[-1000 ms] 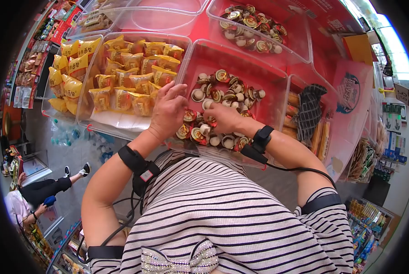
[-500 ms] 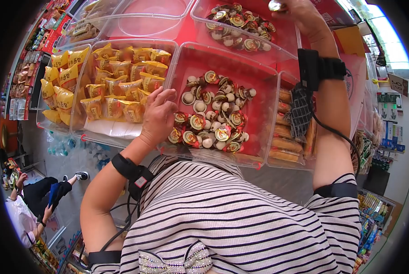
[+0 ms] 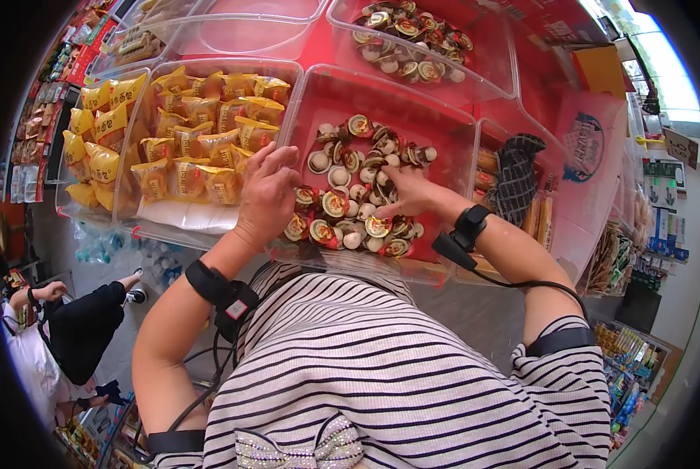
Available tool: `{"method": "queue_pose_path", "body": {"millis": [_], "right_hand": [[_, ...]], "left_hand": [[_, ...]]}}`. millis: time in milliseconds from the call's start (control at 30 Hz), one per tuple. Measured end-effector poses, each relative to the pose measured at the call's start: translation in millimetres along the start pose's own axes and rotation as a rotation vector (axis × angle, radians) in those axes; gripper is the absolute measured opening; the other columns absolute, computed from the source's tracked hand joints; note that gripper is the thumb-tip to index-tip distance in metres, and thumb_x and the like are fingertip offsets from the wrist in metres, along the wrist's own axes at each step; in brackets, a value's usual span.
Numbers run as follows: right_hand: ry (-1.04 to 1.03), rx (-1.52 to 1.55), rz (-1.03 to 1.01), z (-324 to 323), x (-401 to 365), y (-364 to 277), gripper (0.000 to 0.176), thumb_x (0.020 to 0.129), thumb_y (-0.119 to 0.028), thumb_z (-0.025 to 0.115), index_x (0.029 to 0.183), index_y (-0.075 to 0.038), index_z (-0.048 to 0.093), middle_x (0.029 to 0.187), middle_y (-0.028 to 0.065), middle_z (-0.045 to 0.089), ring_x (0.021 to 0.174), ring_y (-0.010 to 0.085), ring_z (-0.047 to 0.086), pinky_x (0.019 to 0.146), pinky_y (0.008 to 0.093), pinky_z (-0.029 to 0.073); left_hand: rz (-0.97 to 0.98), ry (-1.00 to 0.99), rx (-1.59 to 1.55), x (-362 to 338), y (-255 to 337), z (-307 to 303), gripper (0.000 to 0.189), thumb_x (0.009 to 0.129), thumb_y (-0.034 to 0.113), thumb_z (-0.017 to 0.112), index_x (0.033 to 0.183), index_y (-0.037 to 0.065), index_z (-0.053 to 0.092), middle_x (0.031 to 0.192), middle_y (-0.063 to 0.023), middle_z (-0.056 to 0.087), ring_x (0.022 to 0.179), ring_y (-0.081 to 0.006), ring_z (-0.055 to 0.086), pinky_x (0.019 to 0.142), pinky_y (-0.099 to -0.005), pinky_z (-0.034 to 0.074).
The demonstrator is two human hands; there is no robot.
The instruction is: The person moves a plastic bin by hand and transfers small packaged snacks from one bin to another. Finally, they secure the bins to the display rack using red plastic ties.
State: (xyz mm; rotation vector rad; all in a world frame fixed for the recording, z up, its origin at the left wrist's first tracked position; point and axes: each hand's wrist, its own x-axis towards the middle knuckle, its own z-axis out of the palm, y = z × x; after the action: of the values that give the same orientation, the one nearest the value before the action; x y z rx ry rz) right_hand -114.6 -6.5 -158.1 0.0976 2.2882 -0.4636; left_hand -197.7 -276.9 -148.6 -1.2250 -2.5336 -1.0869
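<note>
My right hand (image 3: 414, 191) reaches into a clear plastic bin (image 3: 443, 234) with a red base. Its thumb and fingers are apart over a heap of small round snack cups (image 3: 336, 203) with shiny printed lids and pale domed bottoms. Some fingertips are hidden among the cups, and nothing shows gripped. Over the left wall of the same bin, my left hand (image 3: 268, 195) has its fingers bent around the rim. Behind it, a far bin (image 3: 490, 70) contains more snack cups (image 3: 412, 39) of the same kind.
Bins of yellow wrapped pastries (image 3: 201, 133) stand to the left. Right of the snack cups, a dark checked cloth (image 3: 518, 180) lies over long packaged snacks (image 3: 486, 168). A person (image 3: 68, 336) is at the lower left, near shop shelves.
My right hand has come back from the far bin, where a shiny round piece was at its fingers, into the near bin. The left hand stays on the rim. The other person has shifted.
</note>
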Motion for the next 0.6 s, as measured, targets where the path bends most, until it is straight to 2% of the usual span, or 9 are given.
{"method": "queue_pose_path", "body": {"millis": [67,167,200,300,333,433,467,500,600], "right_hand": [[0.001,0.057,0.031,11,2,-2,0.116,0.056,-0.061,0.078,0.141,-0.005,0.023,0.133,0.0349,0.029,0.121,0.0464,0.039,0.099,0.0435,0.037],[0.022,0.222,-0.037,22,4,1,0.113,0.057,-0.058,0.079,0.14,-0.005,0.024,0.128,0.0303,0.035,0.118,0.0447,0.041,0.098,0.0479,0.036],[0.065,0.26,-0.079,23,1,-7,0.109,0.057,-0.056,0.08,0.139,-0.008,0.026,0.122,0.027,0.039,0.115,0.0442,0.043,0.096,0.0494,0.037],[0.014,0.126,-0.045,21,-8,-30,0.108,0.054,-0.054,0.081,0.139,-0.011,0.028,0.123,0.0273,0.041,0.115,0.0427,0.047,0.091,0.0508,0.041],[0.04,0.099,-0.041,25,-7,-34,0.106,0.055,-0.052,0.081,0.139,-0.014,0.028,0.121,0.0262,0.043,0.112,0.0417,0.049,0.089,0.0509,0.042],[0.097,0.223,0.012,35,-1,-37,0.104,0.057,-0.05,0.079,0.14,-0.015,0.026,0.12,0.0268,0.043,0.112,0.0439,0.047,0.091,0.0475,0.041],[0.205,0.288,-0.01,47,4,-34,0.099,0.058,-0.047,0.078,0.138,-0.013,0.028,0.118,0.0279,0.044,0.109,0.0433,0.048,0.091,0.0474,0.041],[0.194,0.354,-0.042,56,8,-29,0.093,0.058,-0.046,0.077,0.133,-0.012,0.034,0.114,0.0273,0.046,0.107,0.0418,0.049,0.09,0.0468,0.041],[0.107,0.245,-0.104,47,0,-40,0.086,0.058,-0.048,0.077,0.128,-0.013,0.04,0.114,0.0253,0.045,0.106,0.0417,0.049,0.089,0.0463,0.042]], "left_hand": [[-0.001,-0.002,0.003,-1,0,0,0.014,0.069,-0.004,0.056,0.077,0.006,0.061,0.115,-0.0094,0.058,0.116,-0.0311,0.046,0.102,-0.0413,0.034],[0.008,-0.011,-0.008,1,-1,1,0.013,0.069,-0.004,0.055,0.077,0.006,0.061,0.116,-0.0095,0.057,0.117,-0.032,0.045,0.101,-0.0414,0.035],[0.009,-0.011,-0.008,1,-2,1,0.013,0.069,-0.004,0.055,0.077,0.006,0.061,0.116,-0.0096,0.057,0.117,-0.0323,0.045,0.101,-0.0414,0.035],[0.003,-0.001,-0.006,-1,-2,2,0.013,0.069,-0.004,0.056,0.077,0.005,0.061,0.116,-0.0099,0.057,0.117,-0.0335,0.044,0.1,-0.0417,0.035],[0.004,0.005,-0.005,-1,-2,2,0.013,0.069,-0.004,0.056,0.077,0.005,0.061,0.116,-0.01,0.057,0.116,-0.0339,0.044,0.1,-0.0419,0.035],[0.005,-0.002,0.005,-2,-4,3,0.013,0.069,-0.004,0.056,0.077,0.005,0.061,0.117,-0.0104,0.056,0.116,-0.0347,0.044,0.1,-0.0425,0.036],[0.0,0.003,-0.006,-2,-4,3,0.014,0.068,-0.004,0.056,0.077,0.005,0.061,0.117,-0.0107,0.056,0.116,-0.0355,0.044,0.1,-0.043,0.036],[0.003,0.001,-0.011,-2,-5,4,0.013,0.068,-0.004,0.056,0.077,0.005,0.061,0.117,-0.0108,0.056,0.116,-0.0355,0.044,0.1,-0.043,0.036],[0.0,-0.007,-0.022,-2,-3,3,0.012,0.068,-0.003,0.056,0.076,0.005,0.061,0.117,-0.0112,0.056,0.117,-0.0356,0.044,0.1,-0.0433,0.036]]}}
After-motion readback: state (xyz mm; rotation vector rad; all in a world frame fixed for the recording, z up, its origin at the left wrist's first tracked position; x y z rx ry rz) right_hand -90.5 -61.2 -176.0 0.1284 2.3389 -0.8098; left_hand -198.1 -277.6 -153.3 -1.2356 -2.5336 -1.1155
